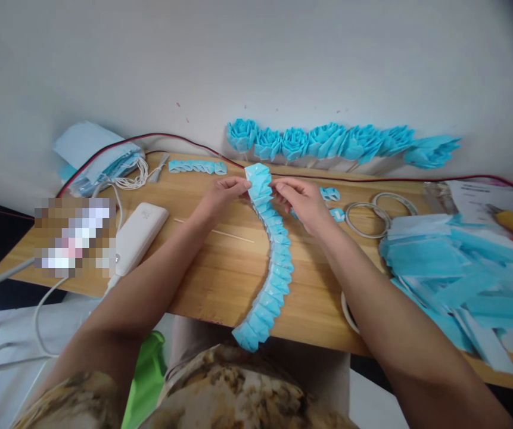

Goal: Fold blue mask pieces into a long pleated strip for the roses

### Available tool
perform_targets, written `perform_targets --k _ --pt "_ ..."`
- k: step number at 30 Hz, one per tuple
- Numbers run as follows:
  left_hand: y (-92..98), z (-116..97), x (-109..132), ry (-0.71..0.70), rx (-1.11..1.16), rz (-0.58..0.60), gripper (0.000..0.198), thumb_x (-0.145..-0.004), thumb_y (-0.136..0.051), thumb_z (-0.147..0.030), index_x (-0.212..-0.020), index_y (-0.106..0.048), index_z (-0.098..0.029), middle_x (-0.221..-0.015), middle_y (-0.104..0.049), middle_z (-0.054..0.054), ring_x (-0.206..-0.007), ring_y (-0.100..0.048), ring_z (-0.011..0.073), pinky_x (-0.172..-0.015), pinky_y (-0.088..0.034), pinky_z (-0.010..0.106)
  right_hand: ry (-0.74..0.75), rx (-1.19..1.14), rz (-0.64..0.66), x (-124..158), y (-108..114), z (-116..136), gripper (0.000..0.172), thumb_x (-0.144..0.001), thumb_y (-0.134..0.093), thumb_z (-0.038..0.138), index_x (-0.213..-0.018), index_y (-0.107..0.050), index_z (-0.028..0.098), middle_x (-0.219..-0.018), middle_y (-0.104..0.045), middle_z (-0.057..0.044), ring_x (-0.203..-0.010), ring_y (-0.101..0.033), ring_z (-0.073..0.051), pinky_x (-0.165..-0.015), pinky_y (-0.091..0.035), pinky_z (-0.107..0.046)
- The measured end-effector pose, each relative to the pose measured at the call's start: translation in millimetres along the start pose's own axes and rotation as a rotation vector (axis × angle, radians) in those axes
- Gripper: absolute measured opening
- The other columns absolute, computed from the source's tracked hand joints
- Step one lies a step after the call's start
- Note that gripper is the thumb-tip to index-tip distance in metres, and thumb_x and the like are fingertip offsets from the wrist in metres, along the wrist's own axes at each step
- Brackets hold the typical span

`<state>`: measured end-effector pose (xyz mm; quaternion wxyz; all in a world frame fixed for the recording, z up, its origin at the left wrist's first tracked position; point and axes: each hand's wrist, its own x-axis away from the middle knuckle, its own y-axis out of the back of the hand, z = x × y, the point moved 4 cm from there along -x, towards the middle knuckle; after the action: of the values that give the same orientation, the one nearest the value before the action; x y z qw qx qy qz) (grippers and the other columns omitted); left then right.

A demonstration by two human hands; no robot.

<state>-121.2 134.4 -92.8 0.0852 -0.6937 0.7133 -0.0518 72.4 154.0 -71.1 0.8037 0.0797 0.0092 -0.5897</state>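
Note:
A long strip of pleated light-blue fabric (278,244), with shiny patches along it, curves from between my hands down past the table's front edge to my lap. My left hand (229,190) pinches its upper end at the left edge, thumb and forefinger together. On the opposite edge, the closed thumb and forefinger of my right hand (301,199) meet the strip; its other fingers curl beneath. A thin wooden stick (214,230) lies to the left of the strip. Partly behind my right hand are small blue folded pieces (330,194).
Blue fabric flowers (295,143) on sticks lean along the wall. A short pleated strip (197,167) lies near the back. Left are stacked blue sheets (99,149), a white power bank (142,238) and cables. Right are tape rings (367,219) and piled blue fabric pieces (457,268).

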Motion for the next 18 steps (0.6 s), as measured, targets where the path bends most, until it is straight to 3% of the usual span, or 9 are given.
perform_targets --k 8,18 --pt "-0.1 -1 0 -0.031 0.025 0.027 0.040 -0.068 -0.089 -0.053 -0.075 -0.076 -0.016 -0.070 -0.073 0.001 -0.068 -0.066 0.0122 -0.075 -0.053 0.027 0.033 0.050 -0.012 -1 2 -5 0.040 -0.080 -0.073 0.057 -0.093 -0.079 0.019 -0.065 -0.061 0.001 -0.054 -0.046 -0.011 -0.046 -0.035 -0.024" --pt "-6.5 -1 3 0.000 -0.056 0.098 0.043 -0.070 -0.088 -0.054 -0.075 -0.074 -0.014 -0.069 -0.072 0.002 -0.066 -0.065 0.0134 -0.073 -0.052 0.029 0.088 0.020 0.009 1 -1 5 0.028 -0.078 -0.071 0.046 -0.085 -0.077 0.019 -0.065 -0.058 0.002 -0.057 -0.044 -0.011 -0.053 -0.036 -0.025"
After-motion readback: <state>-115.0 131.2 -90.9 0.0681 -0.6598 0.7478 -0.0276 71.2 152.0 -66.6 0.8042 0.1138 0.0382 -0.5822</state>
